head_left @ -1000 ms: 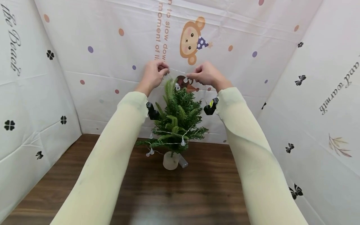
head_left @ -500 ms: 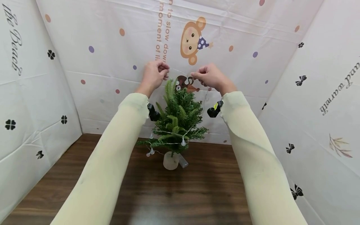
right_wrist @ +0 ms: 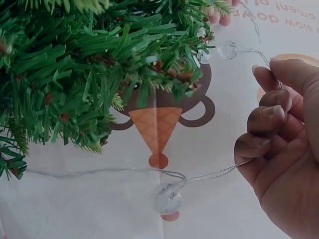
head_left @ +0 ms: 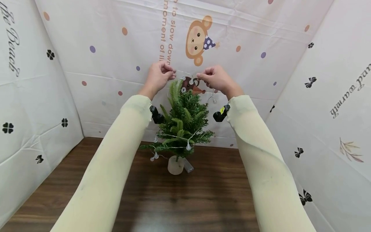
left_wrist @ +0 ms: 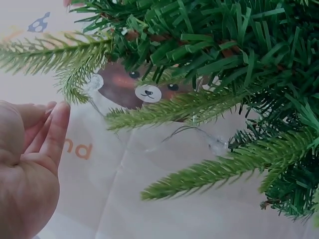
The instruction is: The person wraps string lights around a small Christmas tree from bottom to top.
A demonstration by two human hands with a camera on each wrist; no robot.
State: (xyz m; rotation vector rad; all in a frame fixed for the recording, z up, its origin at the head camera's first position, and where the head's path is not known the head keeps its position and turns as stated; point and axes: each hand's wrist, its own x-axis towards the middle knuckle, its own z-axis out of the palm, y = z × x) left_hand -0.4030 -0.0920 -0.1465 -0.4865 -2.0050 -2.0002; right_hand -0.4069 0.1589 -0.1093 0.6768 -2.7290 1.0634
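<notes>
A small artificial Christmas tree stands upright on a pale round base. Above and left of its tip, my left hand pinches the clear wire of a string of lights. To the right of the tip, my right hand holds the same wire between thumb and forefinger, its other fingers curled over a further length. A round clear bulb hangs on the span between the hands. Another bulb dangles below the right hand, its wire running to the tree. Lower branches carry wire with more bulbs.
Beside the base lies a clear battery box on the dark wooden table. A printed white cloth rises close behind the tree, with similar cloth walls left and right. Small black cameras sit at both wrists.
My right hand has shifted slightly right, away from the bulb between the hands. The bulb below it now hangs more plainly in sight. My left hand has stayed nearly in place.
</notes>
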